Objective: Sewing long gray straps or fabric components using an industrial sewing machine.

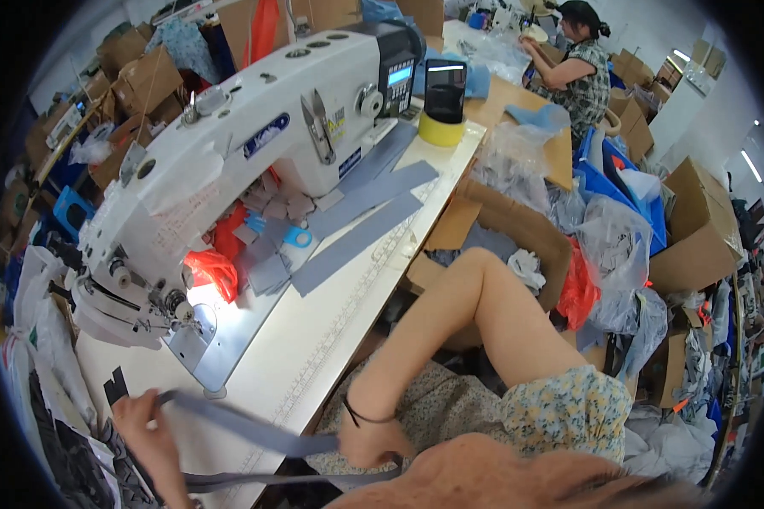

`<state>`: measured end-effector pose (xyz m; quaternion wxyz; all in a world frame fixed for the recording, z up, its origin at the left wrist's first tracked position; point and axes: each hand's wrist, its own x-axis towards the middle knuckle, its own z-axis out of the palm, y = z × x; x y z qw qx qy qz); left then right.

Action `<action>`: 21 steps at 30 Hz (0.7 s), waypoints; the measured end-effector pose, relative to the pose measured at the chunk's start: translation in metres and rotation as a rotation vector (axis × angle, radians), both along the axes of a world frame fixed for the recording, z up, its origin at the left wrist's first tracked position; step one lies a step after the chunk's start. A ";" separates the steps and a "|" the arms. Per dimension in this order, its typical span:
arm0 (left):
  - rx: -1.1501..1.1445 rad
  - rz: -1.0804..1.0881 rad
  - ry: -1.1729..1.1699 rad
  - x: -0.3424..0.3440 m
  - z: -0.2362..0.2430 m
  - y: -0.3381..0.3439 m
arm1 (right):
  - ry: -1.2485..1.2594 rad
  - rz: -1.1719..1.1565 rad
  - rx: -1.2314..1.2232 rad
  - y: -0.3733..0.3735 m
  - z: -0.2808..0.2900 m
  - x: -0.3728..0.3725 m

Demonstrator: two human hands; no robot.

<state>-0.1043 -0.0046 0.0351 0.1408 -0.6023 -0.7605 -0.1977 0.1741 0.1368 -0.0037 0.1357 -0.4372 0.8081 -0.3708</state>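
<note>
A long grey-blue fabric strip (246,427) runs between my two hands in front of the sewing machine, its loop hanging low at the table's near edge. My left hand (147,428) pinches one end of it near the left of the table, beside a small dark strip (115,386). Close to my lap, my right hand (375,443) is closed around the other part, and a thin dark band circles that wrist. The white sewing machine (221,144) stands beyond, with its lit needle area (202,321) above a metal plate.
Flat grey fabric strips (356,242), small grey pieces (267,273) and a red plastic bag (215,273) lie under the machine arm. A phone (444,89) stands in a yellow holder. An open carton (518,225) with cloth is at the right; another person (575,72) sits beyond.
</note>
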 end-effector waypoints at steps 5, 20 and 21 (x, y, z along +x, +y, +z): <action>-0.078 -0.194 -0.097 0.067 -0.018 0.059 | 0.546 -0.850 0.339 0.047 0.004 -0.058; 0.008 -0.321 0.105 0.091 -0.025 0.037 | 0.489 -0.484 0.349 0.046 -0.005 0.001; 0.007 -0.303 0.070 0.096 -0.033 0.036 | 0.497 -0.461 0.326 0.045 0.000 -0.001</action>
